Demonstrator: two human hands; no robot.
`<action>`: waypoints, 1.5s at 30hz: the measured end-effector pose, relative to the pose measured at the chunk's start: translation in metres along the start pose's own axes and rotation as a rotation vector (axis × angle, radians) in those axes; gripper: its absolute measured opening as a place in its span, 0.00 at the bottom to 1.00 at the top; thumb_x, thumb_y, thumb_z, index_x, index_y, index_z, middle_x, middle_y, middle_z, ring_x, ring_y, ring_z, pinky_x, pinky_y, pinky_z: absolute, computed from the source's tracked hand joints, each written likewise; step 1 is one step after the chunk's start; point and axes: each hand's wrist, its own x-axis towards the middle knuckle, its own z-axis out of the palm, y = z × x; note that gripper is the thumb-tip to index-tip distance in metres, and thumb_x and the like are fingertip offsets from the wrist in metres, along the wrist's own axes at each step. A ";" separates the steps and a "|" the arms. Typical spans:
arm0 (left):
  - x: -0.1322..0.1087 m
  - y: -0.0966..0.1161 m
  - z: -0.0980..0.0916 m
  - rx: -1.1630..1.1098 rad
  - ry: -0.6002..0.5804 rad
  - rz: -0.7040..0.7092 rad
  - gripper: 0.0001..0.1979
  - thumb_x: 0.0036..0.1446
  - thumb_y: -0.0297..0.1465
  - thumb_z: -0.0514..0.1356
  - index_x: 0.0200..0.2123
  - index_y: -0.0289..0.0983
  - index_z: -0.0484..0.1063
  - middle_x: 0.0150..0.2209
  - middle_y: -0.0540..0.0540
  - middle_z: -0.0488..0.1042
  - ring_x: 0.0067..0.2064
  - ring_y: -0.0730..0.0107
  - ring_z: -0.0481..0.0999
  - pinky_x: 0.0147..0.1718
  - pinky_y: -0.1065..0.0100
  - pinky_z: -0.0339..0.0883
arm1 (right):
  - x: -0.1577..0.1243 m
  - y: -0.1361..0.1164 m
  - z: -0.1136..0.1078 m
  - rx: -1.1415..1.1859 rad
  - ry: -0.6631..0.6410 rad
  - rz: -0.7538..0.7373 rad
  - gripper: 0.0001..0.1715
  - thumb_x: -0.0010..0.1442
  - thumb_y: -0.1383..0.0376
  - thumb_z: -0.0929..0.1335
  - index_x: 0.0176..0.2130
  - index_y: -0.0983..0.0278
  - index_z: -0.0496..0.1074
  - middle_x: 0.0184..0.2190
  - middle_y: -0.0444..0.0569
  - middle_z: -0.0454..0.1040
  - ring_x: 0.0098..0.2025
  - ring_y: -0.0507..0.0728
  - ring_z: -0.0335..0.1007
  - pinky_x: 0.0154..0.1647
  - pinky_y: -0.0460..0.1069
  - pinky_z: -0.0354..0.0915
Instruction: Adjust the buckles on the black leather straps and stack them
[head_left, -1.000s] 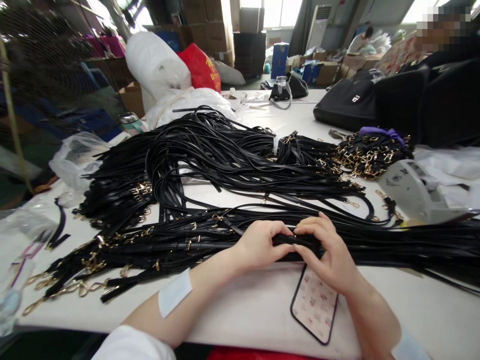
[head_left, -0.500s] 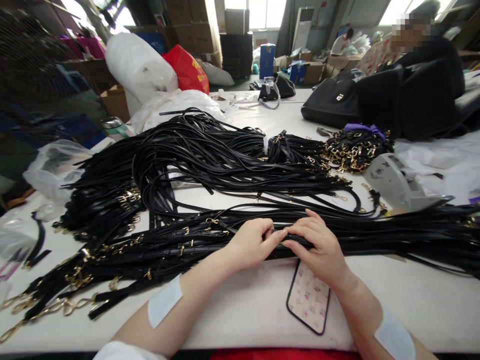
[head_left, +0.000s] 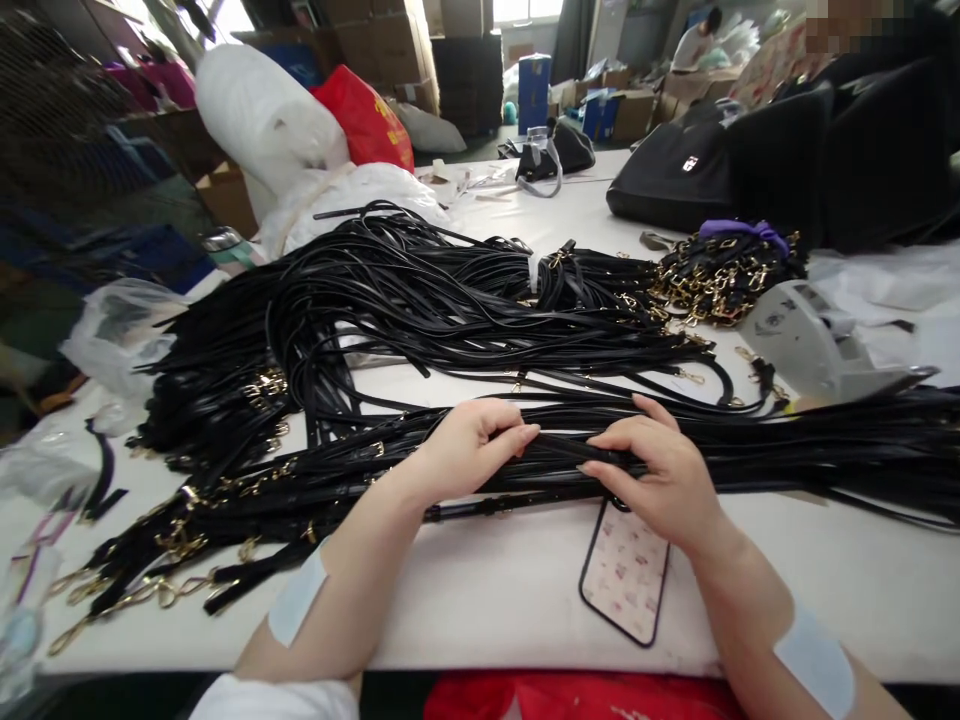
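Long black straps (head_left: 810, 440) with gold clasps lie in a bundle across the near side of the white table. Above this bundle, my left hand (head_left: 480, 445) is closed on a black strap (head_left: 562, 445), thumb against curled fingers. A short way to the right, my right hand (head_left: 656, 465) pinches the same strap between thumb and fingers, its index finger raised a little. The strap spans the gap between both hands. Partly under my right hand and wrist lies a phone (head_left: 624, 575) in a pink patterned case.
Behind my hands is a large heap of black straps (head_left: 360, 290). A grey tape dispenser (head_left: 810, 345) and a clasp bundle with purple tie (head_left: 742, 240) stand at right. Black bags (head_left: 667, 185), a red bag (head_left: 364, 120) and a person (head_left: 697, 45) are farther back.
My hands have moved apart, the left one leftward and the right one slightly rightward, with more strap showing between them. The camera view has shifted a little.
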 end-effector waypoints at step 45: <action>0.003 -0.005 0.039 -0.029 -0.135 0.036 0.14 0.55 0.38 0.66 0.42 0.38 0.79 0.37 0.48 0.82 0.37 0.68 0.79 0.37 0.71 0.68 | -0.001 0.010 -0.002 0.309 -0.480 0.228 0.19 0.65 0.61 0.63 0.27 0.62 0.77 0.20 0.44 0.74 0.29 0.55 0.72 0.37 0.49 0.70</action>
